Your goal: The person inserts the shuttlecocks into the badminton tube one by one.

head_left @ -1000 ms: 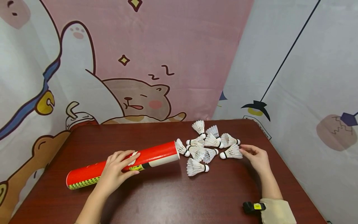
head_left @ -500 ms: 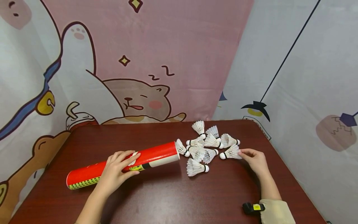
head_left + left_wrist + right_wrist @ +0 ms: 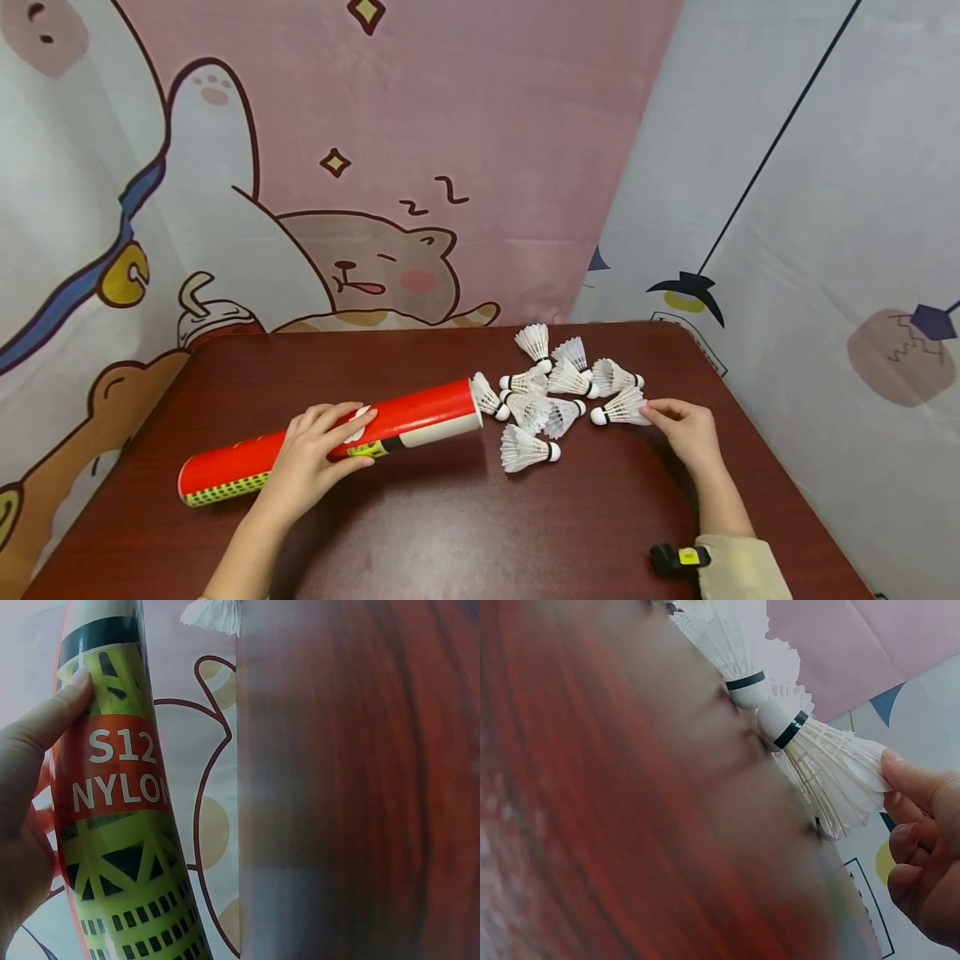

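Observation:
My left hand [image 3: 309,458] grips a red shuttlecock tube [image 3: 427,414] around its middle, its right end tipped up off the table. In the left wrist view the thumb lies along the tube's yellow-green print, above the words "S12 NYLON". My right hand [image 3: 688,433] pinches the feather edge of a white shuttlecock [image 3: 622,407] between thumb and fingertips. That shuttlecock's cork [image 3: 778,726] points left, toward the others. Several more shuttlecocks lie heaped between the tube's mouth and my right hand; one shuttlecock [image 3: 489,397] sits right at the mouth. The tube's inside is hidden.
The dark red-brown table [image 3: 450,533] runs back to a cartoon-printed cloth [image 3: 525,167] along its far edge. Nearest to me in the heap, a shuttlecock [image 3: 528,448] lies a little apart. A black wrist camera [image 3: 675,558] sits by my right sleeve.
My right thumb and fingertips have moved slightly left onto the shuttlecock's feather edge. The left hand and tube have stayed in place.

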`<state>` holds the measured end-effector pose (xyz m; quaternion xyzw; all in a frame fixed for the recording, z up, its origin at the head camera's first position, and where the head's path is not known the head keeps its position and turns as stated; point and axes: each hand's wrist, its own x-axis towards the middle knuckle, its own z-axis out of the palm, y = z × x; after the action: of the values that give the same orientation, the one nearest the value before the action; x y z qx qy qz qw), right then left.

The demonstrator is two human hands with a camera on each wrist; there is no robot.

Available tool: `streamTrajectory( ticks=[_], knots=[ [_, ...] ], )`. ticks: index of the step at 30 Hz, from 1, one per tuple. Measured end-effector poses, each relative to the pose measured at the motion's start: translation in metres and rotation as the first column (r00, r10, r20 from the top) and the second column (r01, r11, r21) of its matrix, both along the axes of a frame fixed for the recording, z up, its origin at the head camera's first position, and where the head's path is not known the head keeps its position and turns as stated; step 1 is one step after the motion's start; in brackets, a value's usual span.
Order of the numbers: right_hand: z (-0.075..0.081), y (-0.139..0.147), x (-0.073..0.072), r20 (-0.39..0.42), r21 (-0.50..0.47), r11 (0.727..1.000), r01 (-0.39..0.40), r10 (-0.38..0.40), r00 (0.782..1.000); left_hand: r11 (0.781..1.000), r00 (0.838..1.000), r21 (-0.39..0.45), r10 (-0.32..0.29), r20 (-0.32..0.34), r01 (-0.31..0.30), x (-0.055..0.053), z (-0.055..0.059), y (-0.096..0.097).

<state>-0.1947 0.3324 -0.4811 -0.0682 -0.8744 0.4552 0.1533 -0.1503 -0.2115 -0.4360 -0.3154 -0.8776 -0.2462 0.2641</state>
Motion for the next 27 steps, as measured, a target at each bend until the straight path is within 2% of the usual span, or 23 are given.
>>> streamTrajectory(
  ticks=[6,15,27],
  knots=[
    [0.010,-0.005,0.003,-0.067,-0.071,0.997,0.007,-0.012,0.998,1.000,1.000,0.005,0.000,0.006,-0.001,0.000,0.000,0.000],
    [0.031,-0.016,0.007,-0.095,-0.127,0.992,0.024,-0.036,0.995,1.000,1.000,-0.002,0.004,0.007,-0.004,0.000,0.000,0.000],
    [0.049,-0.052,0.013,-0.215,-0.209,0.977,-0.038,-0.008,0.977,1.000,1.000,0.001,0.004,0.017,-0.004,0.000,0.000,0.000]
  ],
)
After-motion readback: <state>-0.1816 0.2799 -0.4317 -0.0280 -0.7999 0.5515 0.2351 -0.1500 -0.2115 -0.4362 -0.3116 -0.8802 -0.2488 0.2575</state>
